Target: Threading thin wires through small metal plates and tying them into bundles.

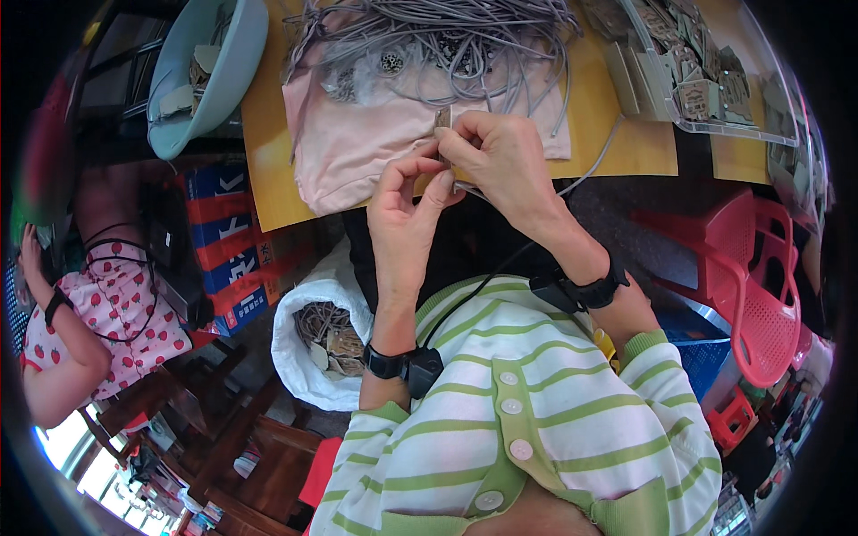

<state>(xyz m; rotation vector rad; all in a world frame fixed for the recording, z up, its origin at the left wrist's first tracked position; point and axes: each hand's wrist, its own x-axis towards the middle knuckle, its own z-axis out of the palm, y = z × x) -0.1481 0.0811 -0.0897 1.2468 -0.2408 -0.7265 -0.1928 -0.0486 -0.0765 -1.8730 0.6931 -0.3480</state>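
Note:
My two hands meet over the near edge of the table. With fingers pinched, my left hand (407, 210) grips a thin grey cord (590, 170) near its end. The cord passes under my right wrist and runs up to the right over the table edge. Between its thumb and forefinger, my right hand (509, 165) pinches a small brown card (443, 117), whose top sticks out past the fingertips. A pink cloth (344, 161) lies beneath. Just beyond is a tangled heap of grey cords (447, 27), with small metal parts (391, 62) in clear plastic. My fingers partly hide where cord and card meet.
Brown cards fill a clear bin (778, 136) at the far right. A pale blue basin (250, 54) stands far left. A white sack (290, 357) of cords and cards is below the table. Red plastic chairs (769, 330) stand right; another person (116, 322) sits left by boxes (223, 250).

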